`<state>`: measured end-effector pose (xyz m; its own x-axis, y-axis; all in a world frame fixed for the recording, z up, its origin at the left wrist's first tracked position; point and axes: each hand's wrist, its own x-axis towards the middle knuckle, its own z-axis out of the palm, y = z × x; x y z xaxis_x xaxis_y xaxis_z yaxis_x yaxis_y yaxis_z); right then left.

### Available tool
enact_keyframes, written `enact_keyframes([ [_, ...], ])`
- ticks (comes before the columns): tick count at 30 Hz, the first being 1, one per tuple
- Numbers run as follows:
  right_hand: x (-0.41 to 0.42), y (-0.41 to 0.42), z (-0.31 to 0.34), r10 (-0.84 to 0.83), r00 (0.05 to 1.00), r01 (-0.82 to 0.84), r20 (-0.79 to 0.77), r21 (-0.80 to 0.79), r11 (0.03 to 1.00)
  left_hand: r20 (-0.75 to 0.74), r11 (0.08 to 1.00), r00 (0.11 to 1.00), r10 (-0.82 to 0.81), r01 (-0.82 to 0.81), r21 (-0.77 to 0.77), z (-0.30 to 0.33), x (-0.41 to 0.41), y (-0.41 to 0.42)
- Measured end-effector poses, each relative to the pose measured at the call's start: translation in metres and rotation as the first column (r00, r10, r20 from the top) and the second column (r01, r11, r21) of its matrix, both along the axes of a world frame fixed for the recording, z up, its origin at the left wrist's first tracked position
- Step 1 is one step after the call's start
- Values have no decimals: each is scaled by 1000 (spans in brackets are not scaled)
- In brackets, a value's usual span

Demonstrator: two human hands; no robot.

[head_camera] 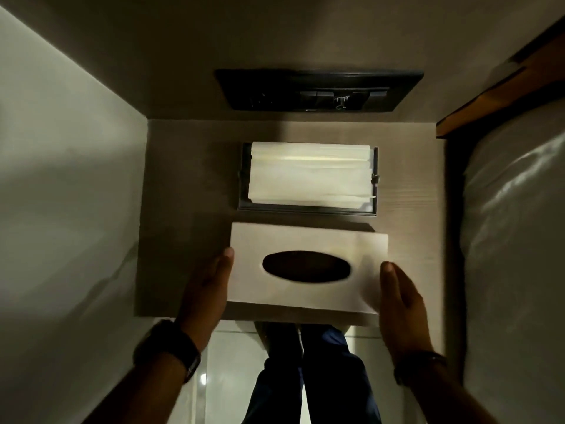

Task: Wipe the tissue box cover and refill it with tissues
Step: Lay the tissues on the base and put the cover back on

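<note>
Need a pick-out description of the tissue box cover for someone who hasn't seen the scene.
On the small wooden table below the dark wall switch panel, two rectangular things lie one behind the other. The tissue box cover is the nearer one, between the left hand and right hand. Unlike the open tray of white tissues behind it, its top has a dark oval slot.

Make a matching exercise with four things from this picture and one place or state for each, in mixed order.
1 cover
2 tissues
3 switch panel
4 left hand

A on the wall
B lying in the dark base tray
C held between both hands
D flat against the cover's end

Pairs: 1-C, 2-B, 3-A, 4-D. The right hand is at the other end.
</note>
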<state>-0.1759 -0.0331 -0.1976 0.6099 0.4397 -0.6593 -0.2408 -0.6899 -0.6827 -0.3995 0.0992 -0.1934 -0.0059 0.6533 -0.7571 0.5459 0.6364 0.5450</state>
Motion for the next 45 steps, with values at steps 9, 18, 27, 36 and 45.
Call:
enact_keyframes([
  [9, -8, -4, 15, 76, 980, -77, 185, 1, 997, 52, 989, 988, 148, -147, -33, 24, 21, -28],
  [18, 22, 60, 58, -73, 892, -37, 445, 233, 972, 119, 944, 978, 174, -200, 263, 65, 59, 40],
  [27, 52, 126, 1, 54, 874, -102, 482, 74, 992, 53, 958, 995, 83, -95, 270, 15, 83, 108],
  [36, 50, 127, -15, 150, 898, -184, 413, 44, 982, 10, 983, 998, 66, -66, 172, -5, 71, 106],
  [45, 45, 124, -20, 86, 944, -116, 319, 76, 990, 27, 980, 998, 56, -60, 189, -14, 70, 112],
])
